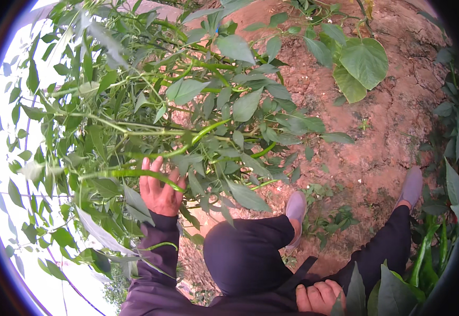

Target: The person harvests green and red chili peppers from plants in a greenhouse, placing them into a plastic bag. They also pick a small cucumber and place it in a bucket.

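My left hand (pixel 162 193) is raised among the leaves of a chili pepper plant (pixel 198 158), fingers spread and pointing away from me. A long green chili pepper (pixel 142 173) crosses in front of those fingers; whether they touch it is unclear. Just beyond the fingertips hangs another curved green chili pepper (pixel 198 138). A thinner one (pixel 160 245) dangles over my left sleeve. Low in the view, my right hand (pixel 319 297) rests at my lap with its fingers curled. It lies against dark fabric beside a black strap (pixel 304 268); its palm is hidden.
Cracked reddish soil (pixel 371 130) runs along my right, with broad heart-shaped leaves (pixel 363 65) over it. My shoes (pixel 296 209) are planted apart beside low weeds (pixel 338 221). More green peppers (pixel 425 252) and leaves crowd the lower right edge. Thin wires or stems cross the bright left side.
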`<action>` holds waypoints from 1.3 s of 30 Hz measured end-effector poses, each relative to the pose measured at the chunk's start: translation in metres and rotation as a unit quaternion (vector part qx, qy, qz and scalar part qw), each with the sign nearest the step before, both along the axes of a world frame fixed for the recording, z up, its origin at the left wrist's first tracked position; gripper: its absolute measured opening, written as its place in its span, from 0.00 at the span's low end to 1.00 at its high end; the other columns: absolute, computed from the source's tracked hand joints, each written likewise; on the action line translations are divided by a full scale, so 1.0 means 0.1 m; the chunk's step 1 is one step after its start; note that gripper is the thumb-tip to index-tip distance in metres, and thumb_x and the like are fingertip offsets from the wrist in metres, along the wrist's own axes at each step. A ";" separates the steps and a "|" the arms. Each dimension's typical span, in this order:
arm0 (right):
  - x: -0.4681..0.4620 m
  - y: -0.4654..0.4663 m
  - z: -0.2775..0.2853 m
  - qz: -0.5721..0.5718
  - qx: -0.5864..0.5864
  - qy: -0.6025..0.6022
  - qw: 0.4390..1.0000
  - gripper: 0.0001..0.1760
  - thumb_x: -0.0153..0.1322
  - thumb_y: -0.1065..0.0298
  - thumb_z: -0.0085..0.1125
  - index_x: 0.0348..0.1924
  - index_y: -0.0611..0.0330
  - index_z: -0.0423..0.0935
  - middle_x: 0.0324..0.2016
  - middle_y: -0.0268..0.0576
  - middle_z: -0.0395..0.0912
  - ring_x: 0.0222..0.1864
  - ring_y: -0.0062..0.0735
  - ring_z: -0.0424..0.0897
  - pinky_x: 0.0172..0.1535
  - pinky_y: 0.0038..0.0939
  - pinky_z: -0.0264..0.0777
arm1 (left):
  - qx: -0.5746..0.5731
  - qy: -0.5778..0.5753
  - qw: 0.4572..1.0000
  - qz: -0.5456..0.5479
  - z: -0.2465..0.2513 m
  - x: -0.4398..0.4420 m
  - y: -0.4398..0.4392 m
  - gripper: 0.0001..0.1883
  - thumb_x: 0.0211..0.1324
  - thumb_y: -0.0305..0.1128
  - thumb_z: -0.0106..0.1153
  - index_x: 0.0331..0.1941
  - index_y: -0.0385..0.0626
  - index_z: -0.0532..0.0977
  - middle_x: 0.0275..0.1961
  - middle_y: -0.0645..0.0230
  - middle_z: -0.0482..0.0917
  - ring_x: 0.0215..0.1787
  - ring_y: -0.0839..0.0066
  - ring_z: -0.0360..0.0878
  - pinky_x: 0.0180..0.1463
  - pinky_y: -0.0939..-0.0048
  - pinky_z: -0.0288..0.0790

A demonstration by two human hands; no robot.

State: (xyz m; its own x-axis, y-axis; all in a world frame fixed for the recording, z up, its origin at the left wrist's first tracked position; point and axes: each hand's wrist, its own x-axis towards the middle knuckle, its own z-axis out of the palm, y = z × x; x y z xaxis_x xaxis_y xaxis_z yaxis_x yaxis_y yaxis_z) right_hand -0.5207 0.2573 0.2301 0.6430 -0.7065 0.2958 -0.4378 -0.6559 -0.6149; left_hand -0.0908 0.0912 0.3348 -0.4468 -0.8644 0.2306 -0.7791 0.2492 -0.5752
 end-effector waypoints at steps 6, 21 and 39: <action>0.04 0.09 0.03 -0.003 0.010 -0.003 1.000 0.23 0.70 0.72 0.68 0.58 0.58 0.78 0.36 0.41 0.78 0.45 0.38 0.82 0.52 0.40 0.80 | -0.002 0.045 0.999 0.011 -0.03 -0.33 -0.19 0.14 0.52 0.23 0.73 0.45 0.43 0.85 0.48 0.62 0.87 0.54 0.52 0.84 0.58 0.52 0.75; 0.17 0.48 0.40 -0.048 0.098 0.015 0.994 0.18 0.62 0.61 0.76 0.43 0.56 0.85 0.32 0.36 0.80 0.40 0.38 0.81 0.43 0.39 0.74 | 0.165 0.228 0.911 0.302 0.06 -0.40 -0.99 0.14 0.62 0.44 0.69 0.44 0.49 0.88 0.42 0.52 0.89 0.48 0.46 0.88 0.53 0.51 0.80; 0.05 0.84 0.45 -0.126 0.088 0.051 0.987 0.17 0.65 0.64 0.75 0.44 0.59 0.84 0.30 0.38 0.78 0.40 0.40 0.80 0.45 0.41 0.74 | 0.194 0.481 0.777 0.357 0.11 -0.23 -1.31 0.14 0.73 0.37 0.54 0.57 0.49 0.80 0.47 0.60 0.88 0.37 0.60 0.88 0.32 0.61 0.78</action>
State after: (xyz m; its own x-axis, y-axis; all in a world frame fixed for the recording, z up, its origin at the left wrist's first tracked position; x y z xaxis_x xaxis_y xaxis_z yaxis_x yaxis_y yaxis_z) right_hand -0.5160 0.3412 0.2746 0.4597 -0.8828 0.0965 -0.6399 -0.4046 -0.6533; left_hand -0.1136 -0.0397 0.3458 0.3969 -0.9003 -0.1787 -0.8210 -0.4352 0.3694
